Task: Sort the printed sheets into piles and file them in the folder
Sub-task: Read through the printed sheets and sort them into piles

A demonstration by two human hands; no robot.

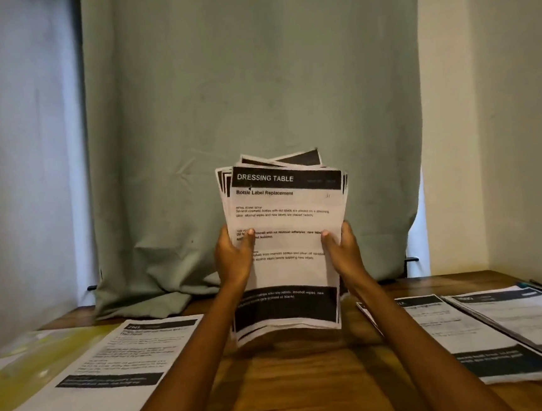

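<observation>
- Head view: one stack of printed sheets (287, 236) is held upright above the wooden table (298, 383), in the middle of the picture. How many sheets are in it I cannot count; several edges fan out at the top.
- The front sheet has the heading "DRESSING TABLE" and under it "Bottle Label Replacement".
- Two hands hold the stack. The left hand (233, 257) grips its left edge, with the thumb on the front of the paper and the fingers behind.
- The right hand (342, 248) grips the right edge in the same way, thumb in front.
- The lower edge of the stack is just above the table; whether it touches the wood I cannot tell.
- Three piles lie flat on the table: one left pile (110, 370) and two at the right, the near right pile (465, 339) and the far right pile (541, 319), which overlaps its edge.
- One yellow folder (21, 368) lies at the far left, partly under the left pile.
- One grey-green curtain (248, 109) hangs behind the table.
</observation>
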